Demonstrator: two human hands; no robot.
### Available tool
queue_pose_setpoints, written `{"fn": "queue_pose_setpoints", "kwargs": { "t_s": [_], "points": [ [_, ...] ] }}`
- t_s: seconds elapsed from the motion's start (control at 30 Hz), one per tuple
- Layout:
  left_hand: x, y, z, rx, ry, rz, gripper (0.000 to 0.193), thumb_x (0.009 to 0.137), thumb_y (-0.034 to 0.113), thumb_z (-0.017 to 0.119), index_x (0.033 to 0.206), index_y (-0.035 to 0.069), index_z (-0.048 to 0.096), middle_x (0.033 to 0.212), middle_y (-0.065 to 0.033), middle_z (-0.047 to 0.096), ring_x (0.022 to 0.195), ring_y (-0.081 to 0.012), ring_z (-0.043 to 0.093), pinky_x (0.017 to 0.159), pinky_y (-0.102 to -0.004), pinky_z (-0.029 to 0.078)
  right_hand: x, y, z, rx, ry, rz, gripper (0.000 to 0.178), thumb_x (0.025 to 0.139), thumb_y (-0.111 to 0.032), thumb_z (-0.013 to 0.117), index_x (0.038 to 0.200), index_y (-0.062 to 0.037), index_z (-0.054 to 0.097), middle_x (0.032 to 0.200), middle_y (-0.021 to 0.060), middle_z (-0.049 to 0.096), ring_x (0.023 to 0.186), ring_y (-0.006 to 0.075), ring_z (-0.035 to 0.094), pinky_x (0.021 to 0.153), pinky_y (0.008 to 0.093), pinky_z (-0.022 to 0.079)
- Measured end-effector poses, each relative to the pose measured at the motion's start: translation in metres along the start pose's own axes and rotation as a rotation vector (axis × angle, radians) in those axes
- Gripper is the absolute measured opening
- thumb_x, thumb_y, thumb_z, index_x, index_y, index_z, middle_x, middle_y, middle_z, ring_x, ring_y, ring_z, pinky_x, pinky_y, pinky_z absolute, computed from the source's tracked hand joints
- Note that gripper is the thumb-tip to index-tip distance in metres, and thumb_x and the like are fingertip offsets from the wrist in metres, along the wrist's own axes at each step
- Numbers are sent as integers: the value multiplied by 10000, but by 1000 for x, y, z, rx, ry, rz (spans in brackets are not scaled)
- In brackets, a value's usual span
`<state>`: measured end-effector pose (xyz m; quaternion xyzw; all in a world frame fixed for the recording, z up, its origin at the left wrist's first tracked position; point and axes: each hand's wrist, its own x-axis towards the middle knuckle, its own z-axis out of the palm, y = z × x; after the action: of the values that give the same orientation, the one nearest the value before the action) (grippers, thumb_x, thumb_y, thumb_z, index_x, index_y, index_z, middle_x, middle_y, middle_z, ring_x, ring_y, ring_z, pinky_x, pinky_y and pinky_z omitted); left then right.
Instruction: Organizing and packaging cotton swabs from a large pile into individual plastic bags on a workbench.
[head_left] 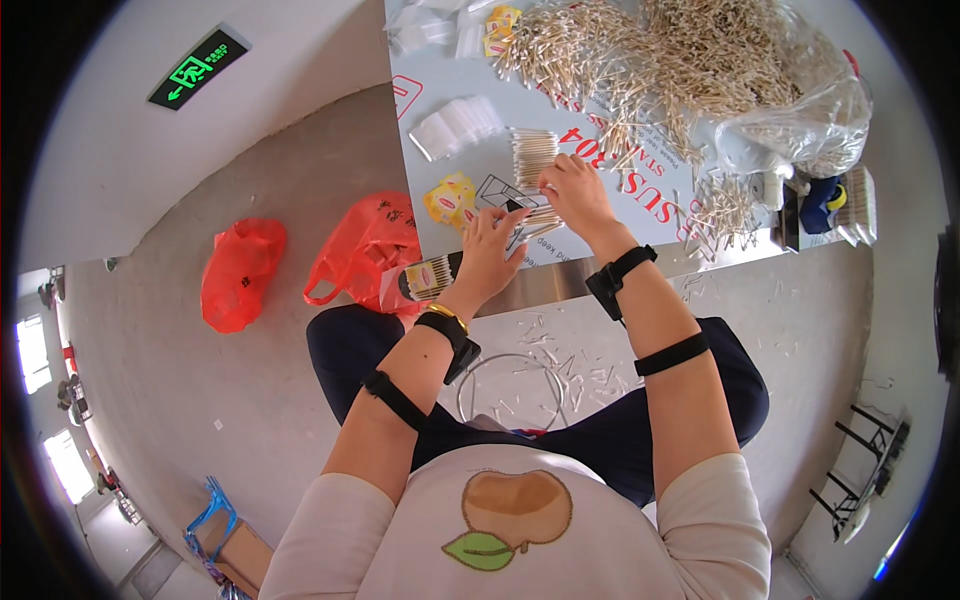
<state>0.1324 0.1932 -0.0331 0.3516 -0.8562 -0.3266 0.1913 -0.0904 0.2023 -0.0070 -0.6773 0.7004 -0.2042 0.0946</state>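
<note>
A neat row of cotton swabs (pixel 533 155) lies on the sheet-covered table, with a smaller group of swabs (pixel 541 220) nearer to me. My right hand (pixel 578 195) has its fingers curled together at the lower right end of the row, pinching swabs there. Left of the smaller group, my left hand (pixel 490 250) rests with its fingers apart, one tip reaching close to those swabs. Beside it are small yellow printed cards (pixel 451 199). A stack of clear plastic sleeves (pixel 456 128) lies farther back. At the table's near edge, a filled pack of swabs (pixel 430 277) sits next to my left wrist.
A big heap of loose swabs (pixel 715 50) spreads across the back, partly in a clear bag (pixel 800 125). More swabs (pixel 725 212) lie scattered at right, near a blue tape dispenser (pixel 822 205). Red plastic bags (pixel 243 275) stand on the floor at left. Fallen swabs litter the floor.
</note>
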Motion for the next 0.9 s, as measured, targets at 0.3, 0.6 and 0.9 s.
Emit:
{"fn": "queue_pose_setpoints", "kwargs": {
  "t_s": [0.3, 0.6, 0.9],
  "points": [
    [3, -9, 0, -153, -3, -63, 630, 876, 185, 768, 1442, 81, 512, 1246, -145, 556, 1198, -351, 555, 1030, -488, 427, -6, -3, -3, -14, -57, -20, 57, 857, -79, 713, 863, -137, 712, 974, 21, 640, 1043, 256, 606, 941, 417, 487],
    [4, -12, 2, -219, 30, -66, 576, 885, 83, 725, 1419, 67, 509, 1193, -139, 584, 1128, -336, 592, 1000, -473, 447, -37, -3, 0, 227, 30, 189, 72, 848, -96, 759, 895, -140, 725, 970, 46, 643, 1013, 291, 606, 921, 435, 500],
    [5, -7, -1, -196, 29, -72, 566, 846, -1, 717, 1376, 66, 526, 1183, -130, 584, 999, -303, 613, 953, -459, 470, -39, -12, 17, 221, 24, 159, 133, 817, -152, 820, 918, -142, 735, 997, 52, 632, 1033, 302, 596, 934, 444, 489]
  ]
}}
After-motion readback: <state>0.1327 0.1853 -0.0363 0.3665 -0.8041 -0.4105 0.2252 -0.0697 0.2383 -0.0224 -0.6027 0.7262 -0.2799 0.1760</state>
